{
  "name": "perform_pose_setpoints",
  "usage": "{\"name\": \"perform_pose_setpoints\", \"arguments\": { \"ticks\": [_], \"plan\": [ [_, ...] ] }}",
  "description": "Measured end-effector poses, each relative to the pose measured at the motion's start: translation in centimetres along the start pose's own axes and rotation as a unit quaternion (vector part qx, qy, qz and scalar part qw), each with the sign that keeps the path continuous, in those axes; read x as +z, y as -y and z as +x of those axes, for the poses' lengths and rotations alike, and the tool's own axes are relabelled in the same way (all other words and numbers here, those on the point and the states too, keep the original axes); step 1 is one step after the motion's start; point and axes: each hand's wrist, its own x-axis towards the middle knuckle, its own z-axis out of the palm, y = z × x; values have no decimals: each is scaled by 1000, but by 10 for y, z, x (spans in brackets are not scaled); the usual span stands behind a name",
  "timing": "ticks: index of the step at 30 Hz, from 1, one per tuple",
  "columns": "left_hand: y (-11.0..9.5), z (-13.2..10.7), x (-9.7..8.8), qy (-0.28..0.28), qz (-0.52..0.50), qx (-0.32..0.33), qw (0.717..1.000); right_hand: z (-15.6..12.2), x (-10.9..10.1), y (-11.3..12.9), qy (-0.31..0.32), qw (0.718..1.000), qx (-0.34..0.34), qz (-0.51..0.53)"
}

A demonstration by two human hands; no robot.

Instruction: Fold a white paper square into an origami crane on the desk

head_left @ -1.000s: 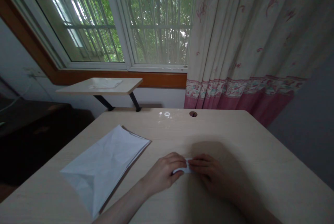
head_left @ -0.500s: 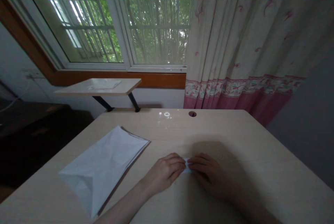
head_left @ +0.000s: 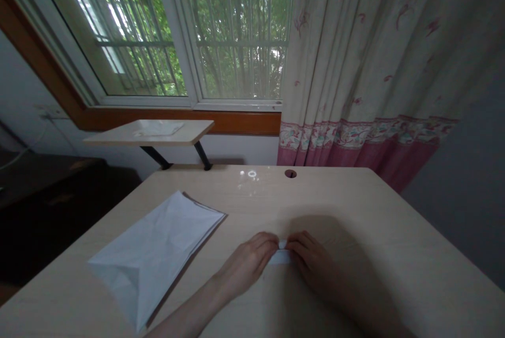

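A small folded piece of white paper (head_left: pixel 281 254) lies on the light wooden desk (head_left: pixel 374 254) in front of me. My left hand (head_left: pixel 246 264) pinches its left side with curled fingers. My right hand (head_left: pixel 311 262) pinches its right side, fingertips meeting the left hand's at the paper's top edge. Most of the paper is hidden under my fingers.
A stack of creased white sheets (head_left: pixel 155 251) lies on the desk to the left. A cable hole (head_left: pixel 290 174) sits near the desk's far edge. A small raised shelf (head_left: pixel 152 132) stands behind, below the barred window. A pink-hemmed curtain (head_left: pixel 366 91) hangs at right.
My fingertips have shifted slightly on the small paper and a bit more of its white lower part shows between my hands. The view has tilted a little.
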Motion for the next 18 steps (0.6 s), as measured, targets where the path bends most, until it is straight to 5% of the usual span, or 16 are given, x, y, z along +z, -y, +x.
{"name": "perform_pose_setpoints", "arguments": {
  "ticks": [9, 18],
  "plan": [
    [6, 2, 10, -88, 58, -71, 992, 4, 7, -5, -6, 995, 61, -77],
    [11, 4, 13, -95, 130, -145, 976, 3, 11, -16, -23, 981, 128, -141]
  ]
}}
